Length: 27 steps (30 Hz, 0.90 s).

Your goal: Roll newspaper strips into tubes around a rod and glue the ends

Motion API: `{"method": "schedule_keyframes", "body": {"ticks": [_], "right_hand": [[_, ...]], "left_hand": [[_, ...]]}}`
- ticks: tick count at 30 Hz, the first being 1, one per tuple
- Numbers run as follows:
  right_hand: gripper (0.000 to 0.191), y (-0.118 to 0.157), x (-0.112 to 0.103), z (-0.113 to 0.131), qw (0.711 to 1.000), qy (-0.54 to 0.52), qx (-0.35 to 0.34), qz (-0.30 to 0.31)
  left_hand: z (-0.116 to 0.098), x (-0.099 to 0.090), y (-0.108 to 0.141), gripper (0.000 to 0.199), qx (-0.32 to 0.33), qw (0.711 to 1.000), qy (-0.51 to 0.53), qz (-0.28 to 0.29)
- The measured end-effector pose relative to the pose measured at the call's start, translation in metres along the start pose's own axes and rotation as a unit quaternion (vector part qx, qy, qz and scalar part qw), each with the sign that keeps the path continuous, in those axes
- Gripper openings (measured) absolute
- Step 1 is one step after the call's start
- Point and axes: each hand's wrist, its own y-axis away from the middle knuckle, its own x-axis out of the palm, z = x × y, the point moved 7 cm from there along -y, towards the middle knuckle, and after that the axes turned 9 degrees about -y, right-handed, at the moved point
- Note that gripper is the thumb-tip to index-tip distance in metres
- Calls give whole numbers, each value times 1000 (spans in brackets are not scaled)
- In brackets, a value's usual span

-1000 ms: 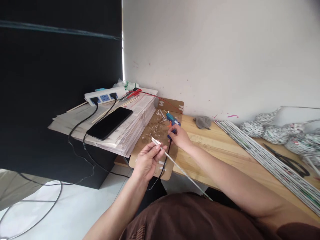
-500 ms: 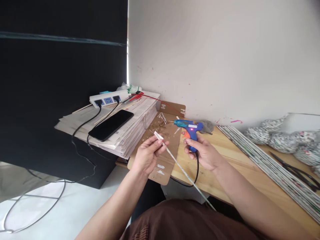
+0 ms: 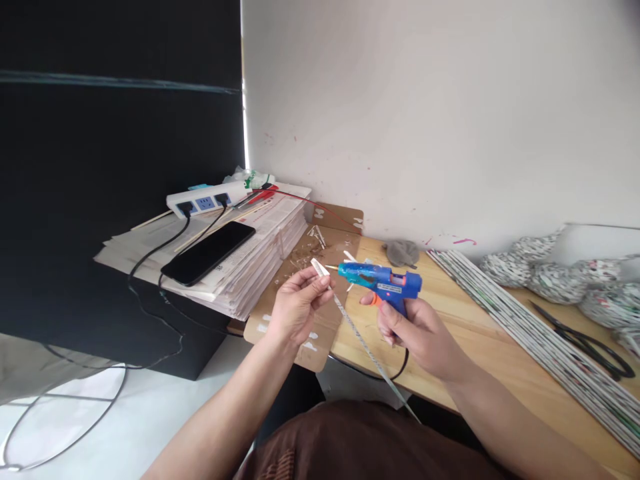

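Note:
Between its fingertips my left hand pinches the upper end of a thin rolled paper strip, whose white tip points up and left. The strip slants down to the right toward my lap. Wrapped round the handle of a blue glue gun is my right hand, with a finger at the orange trigger. The gun's nozzle points left, close to the strip's white tip; whether they touch I cannot tell. Beneath both lies a brown cardboard sheet with dried glue and paper scraps.
A phone and a power strip lie on stacked newspapers at the left. To the right are long paper rolls, black scissors and bundled paper shapes. A grey lump sits near the wall.
My right hand has turned the glue gun more side-on and lowered it, bringing its nozzle to the strip's tip. The view has shifted slightly right.

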Motion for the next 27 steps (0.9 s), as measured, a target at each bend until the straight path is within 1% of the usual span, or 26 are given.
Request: {"method": "schedule_keyframes", "body": {"ticks": [4,10,16,27], "right_hand": [[34,2,0,-1,999,48,-2,-11],[30,3,-2,-4,996,87,-2,-12],[32,4,-5,-5,992,121,-7,-22],[29,1,-7,-9,991,128,-11,-37]], "left_hand": [[-1,3,2,30,11,1000,-8,-8],[-1,7,3,30,23,1000,-9,-4],[0,6,3,30,22,1000,0,-3],[2,5,1,28,10,1000,19,2]]}}
